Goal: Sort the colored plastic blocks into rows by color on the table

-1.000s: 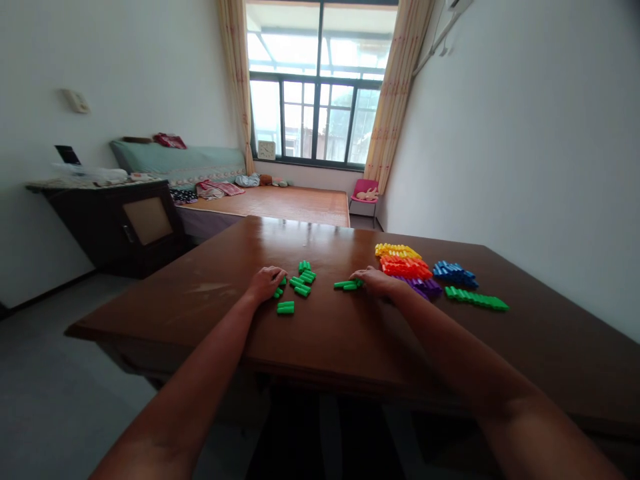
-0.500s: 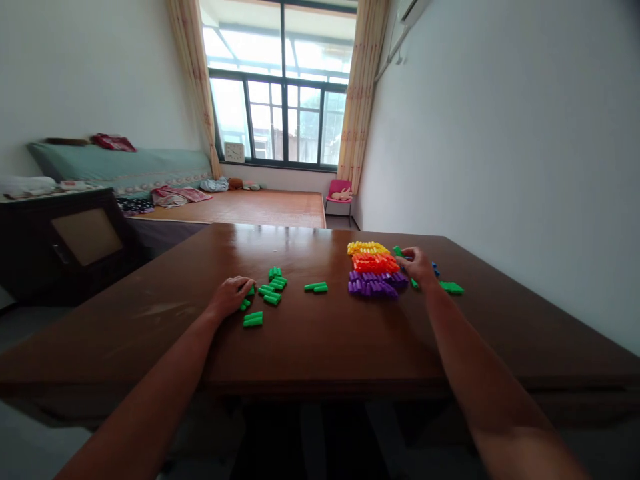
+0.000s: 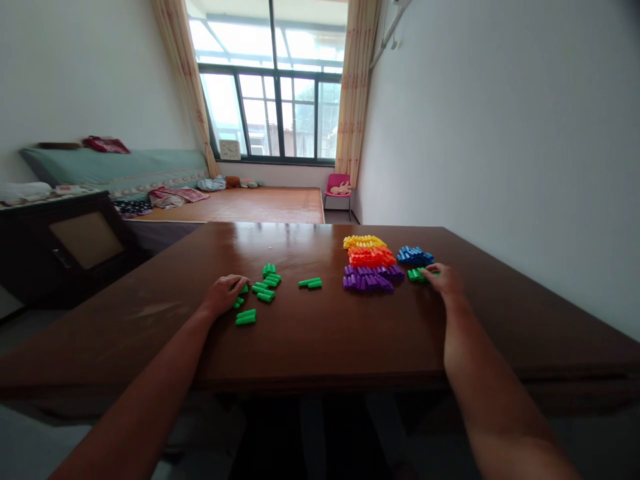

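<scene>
My left hand point(image 3: 225, 295) rests on the left of the table with curled fingers around small green plastic tubes, partly hidden under the fingertips. Beside it lie more green tubes point(image 3: 260, 288), and another pair point(image 3: 245, 317) sits nearer to me. On the right, my right hand point(image 3: 444, 280) pinches the right end of a row of green tubes point(image 3: 417, 275). Its fingertips cover part of that row. Just behind are blue tubes point(image 3: 415, 255). Purple tubes point(image 3: 370, 279), orange tubes point(image 3: 371, 257) and yellow tubes point(image 3: 363, 241) form bundled rows left of this hand.
Two green tubes point(image 3: 311, 283) lie mid-table between my hands. The glossy brown table point(image 3: 310, 340) has its front edge close to me. Beyond it stand a bed point(image 3: 270, 204) and a pink chair point(image 3: 339, 183); a dark cabinet point(image 3: 30, 233) is at the left.
My right hand has moved right and toward me, from beside the orange rows to the green row, uncovering the blue tubes. My left hand stays by the same green tubes. The view has shifted slightly.
</scene>
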Available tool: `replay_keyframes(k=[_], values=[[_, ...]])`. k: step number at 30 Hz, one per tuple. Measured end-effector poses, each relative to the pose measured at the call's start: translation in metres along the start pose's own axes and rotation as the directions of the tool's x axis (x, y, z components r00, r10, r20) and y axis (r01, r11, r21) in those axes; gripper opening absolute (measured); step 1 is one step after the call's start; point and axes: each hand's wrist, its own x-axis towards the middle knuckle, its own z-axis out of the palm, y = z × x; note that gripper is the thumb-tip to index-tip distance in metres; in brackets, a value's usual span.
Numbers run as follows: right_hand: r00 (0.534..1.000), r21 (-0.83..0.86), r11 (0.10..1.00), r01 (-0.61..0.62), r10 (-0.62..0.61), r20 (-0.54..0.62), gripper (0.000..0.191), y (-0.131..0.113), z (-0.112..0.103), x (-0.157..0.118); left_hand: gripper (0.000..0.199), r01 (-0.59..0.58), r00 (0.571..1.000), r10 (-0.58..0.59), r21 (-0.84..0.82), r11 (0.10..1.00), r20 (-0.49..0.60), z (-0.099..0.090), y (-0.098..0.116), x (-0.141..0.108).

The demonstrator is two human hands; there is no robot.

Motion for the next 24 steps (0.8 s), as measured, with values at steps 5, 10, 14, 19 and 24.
replay_keyframes(k=[5,10,14,19,24], values=[[0.921,0.087,0.937,0.338,-0.31,-0.235,0.035,-0.083,-0.004,-0.035,0.046,-0.039,0.999,0.039,-0.003,0.999,-0.007,-0.002,0.008,-0.004],[0.527,0.345,0.546,0.763,-0.835,0.156,0.026,-0.196,0.035,-0.095,0.044,-0.06,0.998,0.06,0.001,0.998,0.001,-0.003,0.011,-0.006],[0.4,0.321,0.503,0.803,-0.853,0.335,0.033,-0.238,0.072,-0.112,0.042,-0.064,0.998,0.063,-0.04,0.997,-0.028,0.0,0.006,-0.006],[0.361,0.367,0.463,0.807,-0.878,0.315,0.027,-0.255,0.085,-0.114,0.038,-0.149,0.956,0.137,-0.027,0.988,-0.26,0.0,0.015,-0.01],[0.325,0.347,0.381,0.857,-0.922,0.209,0.026,-0.289,0.076,-0.136,0.031,-0.357,0.904,0.361,0.06,0.932,-0.23,0.004,0.046,-0.016]])
